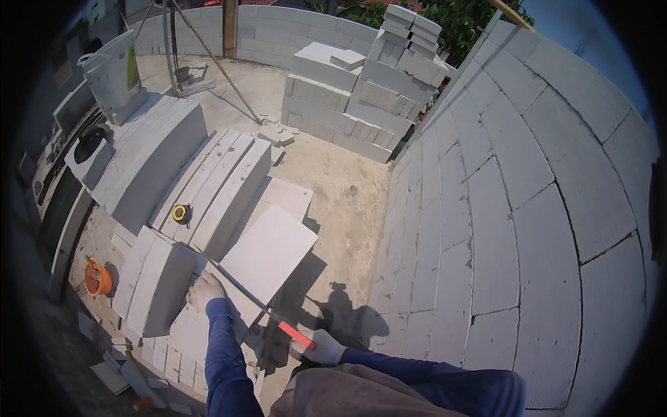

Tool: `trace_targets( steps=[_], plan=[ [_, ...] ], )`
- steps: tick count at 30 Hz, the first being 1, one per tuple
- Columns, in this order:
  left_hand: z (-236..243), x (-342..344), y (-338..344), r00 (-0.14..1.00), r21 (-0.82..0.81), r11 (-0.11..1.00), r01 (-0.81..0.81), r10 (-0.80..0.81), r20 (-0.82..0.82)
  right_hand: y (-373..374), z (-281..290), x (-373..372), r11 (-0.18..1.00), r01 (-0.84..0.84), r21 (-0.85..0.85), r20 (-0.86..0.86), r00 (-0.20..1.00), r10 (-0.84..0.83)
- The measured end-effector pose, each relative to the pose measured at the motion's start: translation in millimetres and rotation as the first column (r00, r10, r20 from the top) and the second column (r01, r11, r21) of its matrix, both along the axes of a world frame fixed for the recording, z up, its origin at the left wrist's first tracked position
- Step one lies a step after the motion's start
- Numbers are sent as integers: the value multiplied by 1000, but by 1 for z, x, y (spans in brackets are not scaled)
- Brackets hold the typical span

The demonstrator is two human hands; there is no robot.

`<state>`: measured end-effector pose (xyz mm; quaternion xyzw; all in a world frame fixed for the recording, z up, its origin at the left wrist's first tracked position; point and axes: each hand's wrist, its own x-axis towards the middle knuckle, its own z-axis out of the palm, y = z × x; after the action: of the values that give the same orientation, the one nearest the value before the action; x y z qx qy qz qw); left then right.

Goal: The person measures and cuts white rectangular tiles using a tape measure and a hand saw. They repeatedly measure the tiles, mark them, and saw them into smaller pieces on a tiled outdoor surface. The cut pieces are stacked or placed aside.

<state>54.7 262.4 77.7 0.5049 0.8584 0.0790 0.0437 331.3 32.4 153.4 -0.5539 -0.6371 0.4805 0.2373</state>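
Observation:
My right hand (pixel 321 347), in a light glove, grips the red handle (pixel 296 333) of a long hand saw at the bottom centre. The saw's dark blade (pixel 243 290) runs up and left across pale blocks toward the middle stack. My gloved left hand (pixel 204 292) is beside the blade, its curled fingers on a white block (pixel 193 278); part of what it touches is hidden. A square white block (pixel 269 247) lies just right of the blade. A yellow-and-black tape measure (pixel 180 213) sits on the long stacked blocks (pixel 229 194) above my hands.
A block wall (pixel 500 250) rises along the right; tall block stacks (pixel 323 101) stand at the back. At left are a clear bucket (pixel 114 80) on blocks, an orange bucket (pixel 97 281) and offcuts (pixel 111 375). A pole (pixel 222 76) leans over the pale floor (pixel 347 181).

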Motion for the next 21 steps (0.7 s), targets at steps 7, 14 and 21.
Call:
trace_targets(
  steps=[7,14,21],
  plan=[
    [15,3,-3,999,-22,1000,2,-1,36,-1,14,-18,988,154,-33,0,988,-154],
    [32,5,-9,986,86,996,-39,24,163,10,24,61,830,545,117,-45,838,-544],
    [-9,-15,-13,943,383,915,-126,-9,333,98,-21,122,824,548,142,39,829,-558]
  ],
)
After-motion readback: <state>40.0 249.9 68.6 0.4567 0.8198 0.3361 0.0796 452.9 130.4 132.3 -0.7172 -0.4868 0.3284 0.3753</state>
